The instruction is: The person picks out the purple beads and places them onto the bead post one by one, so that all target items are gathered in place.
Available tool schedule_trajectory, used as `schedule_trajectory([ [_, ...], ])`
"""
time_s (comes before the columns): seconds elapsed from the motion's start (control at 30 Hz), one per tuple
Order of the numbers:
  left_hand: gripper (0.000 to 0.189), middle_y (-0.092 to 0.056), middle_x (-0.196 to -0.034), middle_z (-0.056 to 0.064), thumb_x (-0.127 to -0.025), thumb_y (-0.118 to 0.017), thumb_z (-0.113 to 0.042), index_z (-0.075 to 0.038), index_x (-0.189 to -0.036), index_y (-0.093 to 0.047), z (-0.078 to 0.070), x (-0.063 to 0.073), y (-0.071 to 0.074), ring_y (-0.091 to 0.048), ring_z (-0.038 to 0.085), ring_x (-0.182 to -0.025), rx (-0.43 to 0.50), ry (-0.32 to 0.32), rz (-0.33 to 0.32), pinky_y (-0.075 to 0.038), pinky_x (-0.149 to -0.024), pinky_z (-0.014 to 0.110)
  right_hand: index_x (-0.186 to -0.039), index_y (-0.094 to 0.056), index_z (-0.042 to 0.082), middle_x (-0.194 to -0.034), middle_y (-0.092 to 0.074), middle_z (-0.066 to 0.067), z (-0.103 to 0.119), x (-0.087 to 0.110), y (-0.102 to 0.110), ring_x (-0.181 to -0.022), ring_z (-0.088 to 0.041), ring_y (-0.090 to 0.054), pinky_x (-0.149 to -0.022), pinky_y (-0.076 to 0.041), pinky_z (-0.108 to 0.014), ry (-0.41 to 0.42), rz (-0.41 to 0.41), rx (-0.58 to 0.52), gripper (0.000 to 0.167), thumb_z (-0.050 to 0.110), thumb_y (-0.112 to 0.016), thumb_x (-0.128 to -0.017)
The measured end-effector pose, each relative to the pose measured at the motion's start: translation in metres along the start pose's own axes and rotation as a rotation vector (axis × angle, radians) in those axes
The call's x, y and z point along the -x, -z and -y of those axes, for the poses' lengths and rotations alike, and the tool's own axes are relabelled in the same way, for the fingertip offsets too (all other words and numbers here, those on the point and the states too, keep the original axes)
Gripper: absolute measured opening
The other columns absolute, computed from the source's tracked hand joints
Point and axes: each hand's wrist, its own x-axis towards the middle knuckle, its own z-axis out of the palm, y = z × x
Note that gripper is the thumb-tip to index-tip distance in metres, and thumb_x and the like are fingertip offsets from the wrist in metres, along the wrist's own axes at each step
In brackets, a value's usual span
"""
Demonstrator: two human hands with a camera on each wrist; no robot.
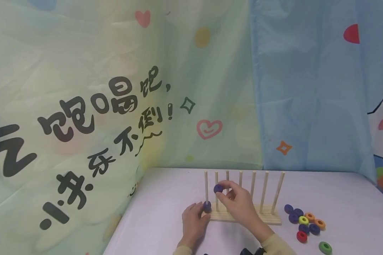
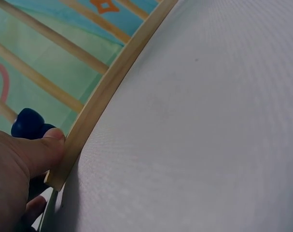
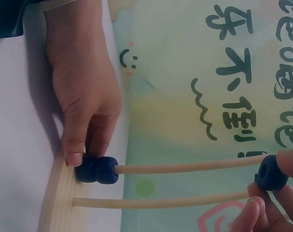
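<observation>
A wooden peg rack (image 1: 271,216) stands on the table with a row of upright pegs. My left hand (image 1: 193,220) grips the left end of its base, the thumb (image 2: 52,145) against the front edge. Two dark blue beads (image 3: 104,170) sit stacked at the foot of the leftmost peg, beside the left fingers. My right hand (image 1: 240,205) pinches another dark blue bead (image 3: 272,173) between thumb and fingers. That bead is up near the tops of the two leftmost pegs; whether it touches either one I cannot tell.
Right of the rack lies a loose group of beads: several blue ones (image 1: 314,229), two orange (image 1: 320,224), one yellow (image 1: 303,220) and one red (image 1: 301,236). A green bead (image 1: 325,247) lies nearer the front. Printed curtains (image 1: 210,88) hang behind the white table (image 1: 159,198).
</observation>
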Motion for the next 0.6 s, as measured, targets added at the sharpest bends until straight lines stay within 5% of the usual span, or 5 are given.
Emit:
schedule_trajectory([
  [0.3,0.042,-0.069,-0.120,0.003,-0.076,-0.080,-0.024,-0.018,-0.116,-0.070,-0.001,-0.001,-0.003,-0.056,0.032,-0.120,0.009,0.012,0.002,-0.036,-0.106,0.058,-0.113,-0.068,0.011,-0.096,-0.069,0.000,0.010,-0.012,0.009,-0.059,-0.008,-0.057,-0.048,-0.046,-0.023,0.109,0.000,-0.012,0.029,0.014,-0.075,-0.085],
  [0.6,0.043,-0.070,-0.119,0.001,-0.075,-0.081,-0.026,-0.017,-0.116,-0.071,0.004,-0.001,-0.004,-0.057,0.031,-0.120,0.007,0.013,0.001,-0.037,-0.105,0.057,-0.115,-0.068,0.012,-0.099,-0.069,0.000,0.026,-0.024,0.013,-0.061,-0.009,-0.058,-0.050,-0.048,-0.024,0.088,0.009,0.014,0.031,0.014,-0.075,-0.085],
])
